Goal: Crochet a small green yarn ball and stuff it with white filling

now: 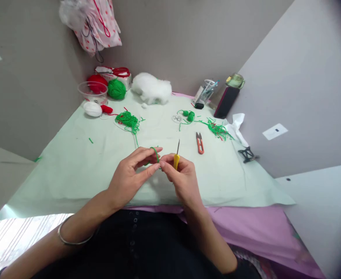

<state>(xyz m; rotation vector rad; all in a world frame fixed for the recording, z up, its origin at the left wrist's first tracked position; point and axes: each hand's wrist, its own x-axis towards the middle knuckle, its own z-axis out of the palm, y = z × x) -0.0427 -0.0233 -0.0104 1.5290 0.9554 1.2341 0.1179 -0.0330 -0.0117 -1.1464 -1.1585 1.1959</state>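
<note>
My left hand [131, 174] is over the front middle of the table, with green yarn [154, 153] looped round its index finger and its thumb pinching toward the yarn. Touching its fingertips, my right hand [183, 176] holds a crochet hook with a yellow handle [176, 161], the metal tip pointing up and away. Thumb and finger of that hand also pinch the yarn's end. A strand runs back from the left hand to a loose green yarn heap [128, 121]. Whatever lies between the fingertips is too small to make out.
Orange thread snips [199, 143] lie right of the hands. Behind are green scraps [217, 129], small green balls [190, 116], white stuffing [152, 88], a green yarn ball [116, 89] and a clear tub [92, 93]. A dark phone [227, 102] leans at the back right.
</note>
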